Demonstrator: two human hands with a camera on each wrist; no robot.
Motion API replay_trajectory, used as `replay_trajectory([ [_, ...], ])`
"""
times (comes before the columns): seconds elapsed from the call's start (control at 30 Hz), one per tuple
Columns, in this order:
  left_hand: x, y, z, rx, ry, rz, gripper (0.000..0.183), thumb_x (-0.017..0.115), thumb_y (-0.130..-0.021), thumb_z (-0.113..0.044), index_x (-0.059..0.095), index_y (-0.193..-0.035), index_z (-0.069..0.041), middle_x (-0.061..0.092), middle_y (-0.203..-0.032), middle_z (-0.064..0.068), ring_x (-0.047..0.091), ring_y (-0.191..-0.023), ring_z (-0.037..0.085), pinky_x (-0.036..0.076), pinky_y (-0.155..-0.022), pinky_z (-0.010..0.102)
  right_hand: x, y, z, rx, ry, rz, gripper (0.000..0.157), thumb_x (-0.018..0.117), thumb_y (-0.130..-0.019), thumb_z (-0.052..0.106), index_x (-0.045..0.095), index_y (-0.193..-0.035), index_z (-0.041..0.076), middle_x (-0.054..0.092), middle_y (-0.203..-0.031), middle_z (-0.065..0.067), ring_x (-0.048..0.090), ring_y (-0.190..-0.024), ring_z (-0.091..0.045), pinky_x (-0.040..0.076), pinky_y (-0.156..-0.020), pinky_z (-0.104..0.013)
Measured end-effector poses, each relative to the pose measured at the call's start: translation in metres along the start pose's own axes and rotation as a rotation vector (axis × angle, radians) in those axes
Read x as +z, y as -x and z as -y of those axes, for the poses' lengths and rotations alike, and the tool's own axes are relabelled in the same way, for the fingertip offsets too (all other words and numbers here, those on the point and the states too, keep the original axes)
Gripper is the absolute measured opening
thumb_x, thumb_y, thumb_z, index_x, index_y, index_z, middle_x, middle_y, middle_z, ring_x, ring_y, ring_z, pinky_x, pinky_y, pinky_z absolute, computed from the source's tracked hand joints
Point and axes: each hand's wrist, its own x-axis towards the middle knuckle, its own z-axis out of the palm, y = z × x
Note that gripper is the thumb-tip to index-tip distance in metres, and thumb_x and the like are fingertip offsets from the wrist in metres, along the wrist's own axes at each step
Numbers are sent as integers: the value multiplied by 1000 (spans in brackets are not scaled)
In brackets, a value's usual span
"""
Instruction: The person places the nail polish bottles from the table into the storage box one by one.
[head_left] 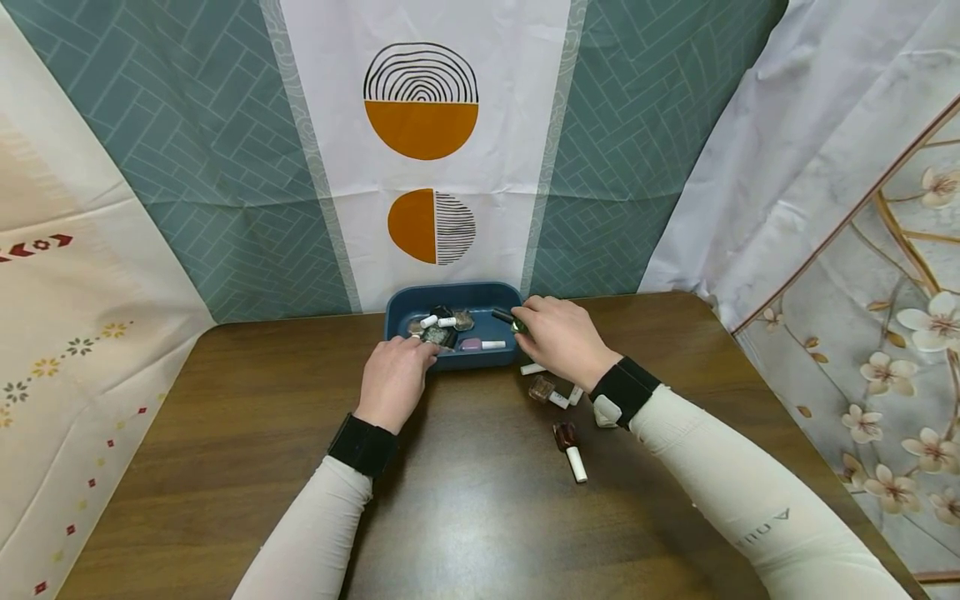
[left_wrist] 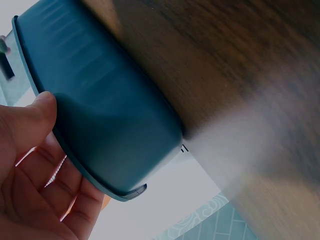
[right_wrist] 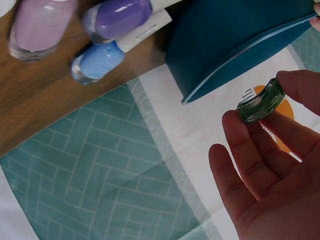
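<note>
A blue plastic bin [head_left: 491, 359] stands at the back of the table with several nail polish bottles inside, among them a lilac bottle [head_left: 471, 344] with a white cap. My left hand [head_left: 393, 375] holds the bin's near-left rim, its thumb [left_wrist: 45, 107] against the outer wall. Over the bin's right end, my right hand [head_left: 566, 337] pinches a green nail polish bottle [right_wrist: 261, 102] between thumb and fingertips. Its black cap [head_left: 502, 316] points left over the bin.
Right of the bin lie a purple bottle [right_wrist: 120, 20], a light blue bottle [right_wrist: 100, 62] and a pink bottle [right_wrist: 44, 27]. Nearer are a brown glitter bottle [head_left: 540, 388] and a dark red bottle [head_left: 566, 436] with white caps. A patterned curtain [head_left: 465, 275] hangs behind the bin.
</note>
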Motion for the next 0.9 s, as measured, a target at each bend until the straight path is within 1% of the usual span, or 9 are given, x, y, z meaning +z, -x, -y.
replay_trajectory([
  [0.3,0,1,0,-6,10,7,15,81,-102,-11,86,-116,-9,81,-102,7,68,-89,28,57,-86,44,7,-18,7,-24,40,27,33,79,-104,23,77,-131,3,75,-117,-13,73,-101,-31,62,-86,-46],
  [0.57,-1,2,1,0,9,7,13,81,-102,-11,86,-115,-9,81,-100,7,69,-89,28,57,-86,44,15,-34,14,-20,72,78,25,80,-104,22,79,-124,6,73,-108,-11,72,-95,-29,61,-82,-44],
  [0.9,-1,2,1,4,14,4,13,81,-102,-10,86,-114,-9,81,-101,8,69,-91,28,56,-85,44,23,-48,18,-10,92,127,19,78,-105,22,80,-117,7,71,-100,-9,71,-91,-28,61,-78,-43],
])
